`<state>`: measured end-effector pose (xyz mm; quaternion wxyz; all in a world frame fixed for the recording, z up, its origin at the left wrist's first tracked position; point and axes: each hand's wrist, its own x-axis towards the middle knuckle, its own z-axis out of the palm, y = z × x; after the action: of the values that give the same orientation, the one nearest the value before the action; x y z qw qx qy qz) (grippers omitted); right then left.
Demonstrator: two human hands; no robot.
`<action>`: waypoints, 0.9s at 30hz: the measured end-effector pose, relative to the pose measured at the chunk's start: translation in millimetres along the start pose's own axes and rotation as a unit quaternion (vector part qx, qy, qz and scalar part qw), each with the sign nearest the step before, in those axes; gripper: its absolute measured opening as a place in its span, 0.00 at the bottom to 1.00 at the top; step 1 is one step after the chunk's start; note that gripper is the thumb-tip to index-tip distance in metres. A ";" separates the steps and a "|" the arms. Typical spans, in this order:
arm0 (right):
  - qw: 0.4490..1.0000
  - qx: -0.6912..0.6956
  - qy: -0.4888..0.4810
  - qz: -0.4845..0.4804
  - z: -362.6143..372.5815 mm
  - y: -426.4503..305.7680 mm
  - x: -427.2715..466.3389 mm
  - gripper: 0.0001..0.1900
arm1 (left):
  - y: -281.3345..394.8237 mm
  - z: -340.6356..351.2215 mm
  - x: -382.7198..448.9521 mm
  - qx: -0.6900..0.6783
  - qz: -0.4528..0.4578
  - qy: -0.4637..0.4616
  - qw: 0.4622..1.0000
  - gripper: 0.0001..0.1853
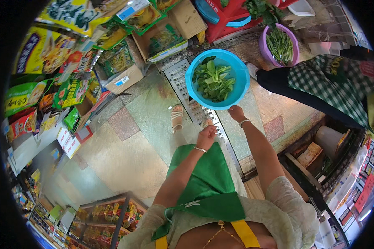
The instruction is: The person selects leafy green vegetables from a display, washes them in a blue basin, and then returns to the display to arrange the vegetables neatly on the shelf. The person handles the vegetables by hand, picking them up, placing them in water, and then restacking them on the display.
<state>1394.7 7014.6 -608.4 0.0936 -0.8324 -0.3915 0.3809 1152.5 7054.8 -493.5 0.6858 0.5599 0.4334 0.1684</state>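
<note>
A round blue plastic basin point(191, 90) holds leafy greens point(214, 81), seen from above near the top middle. My right hand point(237, 114) is at the near rim of the basin, fingers curled against it. Whether they grip the rim is hard to tell. Left of it and closer to me, my left hand point(207, 135) hangs over the floor with its fingers bent and touches no object. A green apron point(202, 177) lies below my forearms.
Boxes point(124, 79) and packaged foods stand at the upper left. A purple basin point(261, 46) of green stalks is beside a red plastic stool point(219, 18). Another person point(314, 81) in a checked apron stands at the right. A perforated metal drain cover point(178, 77) crosses the tiled floor.
</note>
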 end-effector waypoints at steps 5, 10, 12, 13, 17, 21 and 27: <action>0.998 -0.050 0.011 0.042 49.4 23.5 110.4 0.14 | -17.6 14.2 54.3 0.014 0.024 -0.015 1.000 0.07; 0.996 0.041 0.011 0.076 97.4 31.1 215.6 0.28 | -30.5 23.1 95.7 0.041 0.087 -0.049 0.994 0.11; 0.993 -0.015 0.080 0.081 118.9 33.1 244.0 0.33 | -36.3 20.8 99.3 0.141 0.070 -0.100 0.982 0.12; 0.990 -0.045 0.105 0.082 128.4 29.9 253.3 0.35 | -40.5 19.6 99.0 0.189 0.054 -0.120 0.973 0.13; 0.984 0.070 0.074 0.144 129.0 1.6 284.5 0.40 | -38.6 12.1 109.5 0.144 0.044 -0.130 0.980 0.14; 0.990 0.006 0.071 0.123 136.2 53.2 295.4 0.36 | -34.9 -1.5 120.8 0.200 0.031 -0.112 0.973 0.14; 0.784 0.599 -0.032 0.160 83.8 15.4 243.3 0.18 | -66.9 0.5 127.3 0.107 -0.050 -0.058 0.991 0.12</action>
<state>1442.5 7168.2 -809.8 0.4989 -0.6469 0.0521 0.5744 1208.1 7124.5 -606.3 0.6537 0.6164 0.4357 0.0540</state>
